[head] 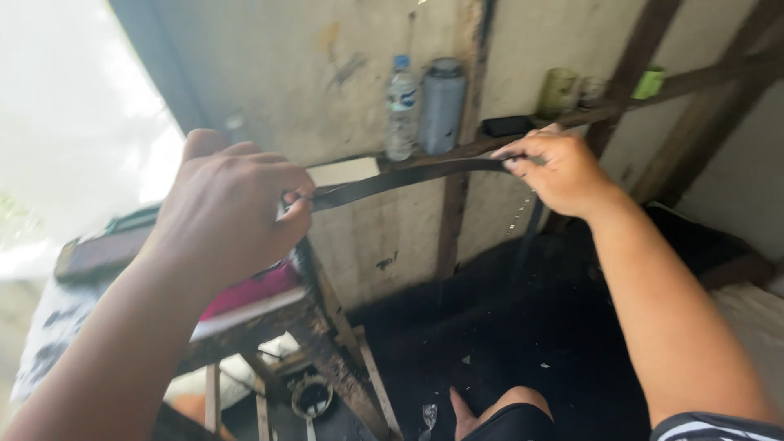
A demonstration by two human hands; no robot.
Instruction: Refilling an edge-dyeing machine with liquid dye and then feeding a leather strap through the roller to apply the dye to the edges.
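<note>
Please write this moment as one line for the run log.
left hand: grips one end of dark strip | right hand: pinches other end | strip: stretched between hands | behind: bottles on wall ledge

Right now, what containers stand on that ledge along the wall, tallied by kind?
Clear plastic water bottle: 1
Grey flask: 1
Green cups: 2, a pale one and a bright one
Small clear glass: 1
Total: 5 on the wooden ledge.

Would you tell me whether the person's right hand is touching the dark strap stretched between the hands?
Touching. The head view shows the right hand pinching the end of the dark strap between its fingertips, with no gap visible.
</note>
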